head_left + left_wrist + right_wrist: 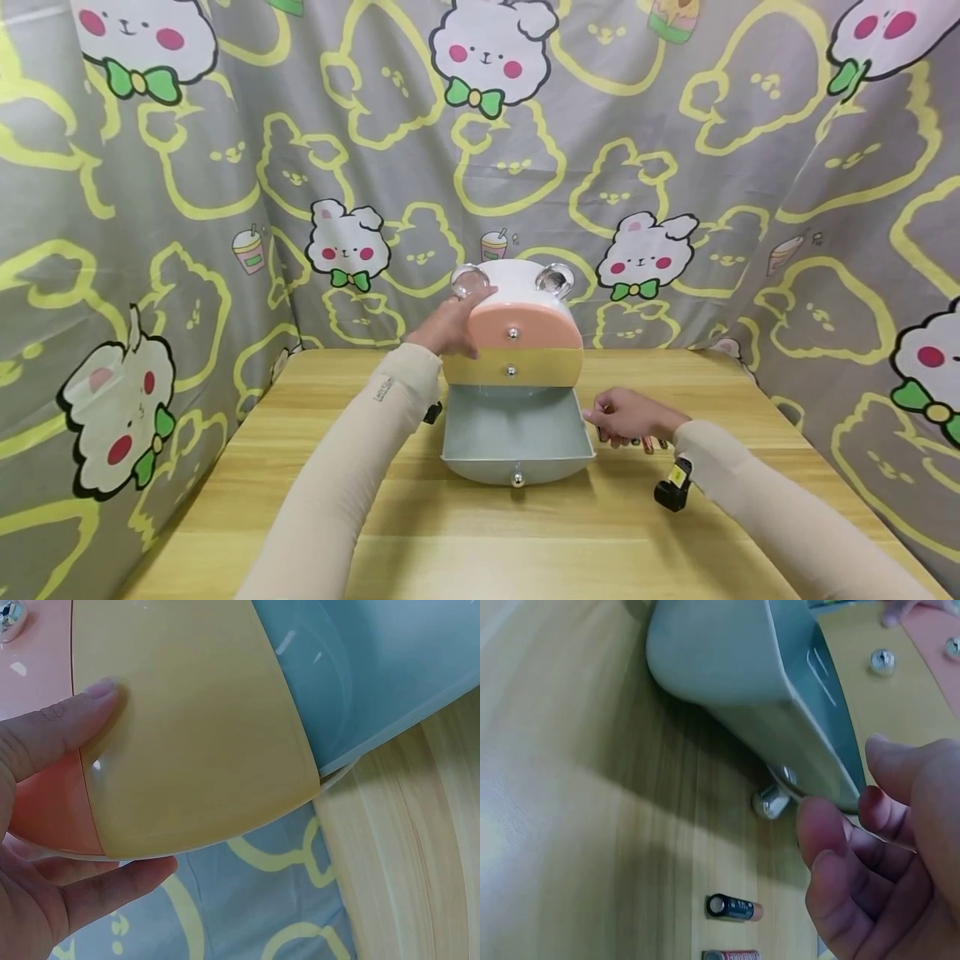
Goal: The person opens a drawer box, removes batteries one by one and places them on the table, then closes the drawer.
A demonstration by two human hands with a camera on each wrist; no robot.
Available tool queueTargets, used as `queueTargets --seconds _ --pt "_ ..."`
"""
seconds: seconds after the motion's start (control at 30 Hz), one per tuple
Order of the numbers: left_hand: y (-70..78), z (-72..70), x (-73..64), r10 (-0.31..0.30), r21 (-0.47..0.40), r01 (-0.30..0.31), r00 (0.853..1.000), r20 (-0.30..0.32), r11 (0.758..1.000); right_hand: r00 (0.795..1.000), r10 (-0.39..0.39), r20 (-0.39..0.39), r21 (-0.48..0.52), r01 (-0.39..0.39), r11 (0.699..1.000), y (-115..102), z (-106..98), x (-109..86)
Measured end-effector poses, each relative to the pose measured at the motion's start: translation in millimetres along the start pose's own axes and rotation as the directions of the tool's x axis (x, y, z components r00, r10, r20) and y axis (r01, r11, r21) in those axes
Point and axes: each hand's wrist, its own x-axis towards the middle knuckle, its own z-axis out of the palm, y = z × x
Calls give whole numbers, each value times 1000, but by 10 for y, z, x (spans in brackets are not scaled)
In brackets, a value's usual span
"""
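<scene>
A small drawer cabinet (510, 367) with round clear ears stands on the table. Its pink drawer (525, 321) and yellow drawer (483, 367) are closed; the grey-green bottom drawer (517, 425) is pulled out, with nothing visible inside. My left hand (450, 323) grips the cabinet's left side, thumb on the front and fingers along the side. Beside the open drawer's right wall, my right hand (630, 414) has curled fingers around a thin shiny strip (786, 784), its kind unclear. Beyond those fingertips is a small silvery item (769, 802). A black battery (735, 908) lies below it.
A red battery (731, 955) lies beside the black one, among several small items partly hidden by my right hand. The wooden table (480, 550) is enclosed by grey patterned curtains (420, 167) at the back and both sides. A wrist camera (672, 486) hangs below my right sleeve.
</scene>
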Motion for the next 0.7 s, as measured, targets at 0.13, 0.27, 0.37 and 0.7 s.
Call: queueTargets --seconds 0.13,0.27,0.37,0.7 --pt "-23 9 -2 10 -3 -10 1000 0 1000 1000 -20 15 -11 20 1000 -77 54 -49" --pt "-25 11 14 20 -8 -20 1000 -7 1000 999 -38 9 -16 38 999 -126 81 -75" --pt "-14 10 21 14 -12 -14 1000 -4 1000 998 -53 28 -2 53 999 -168 96 -97" --pt "-6 3 6 6 -18 -6 1000 3 1000 980 -141 137 113 126 986 -389 225 -174"
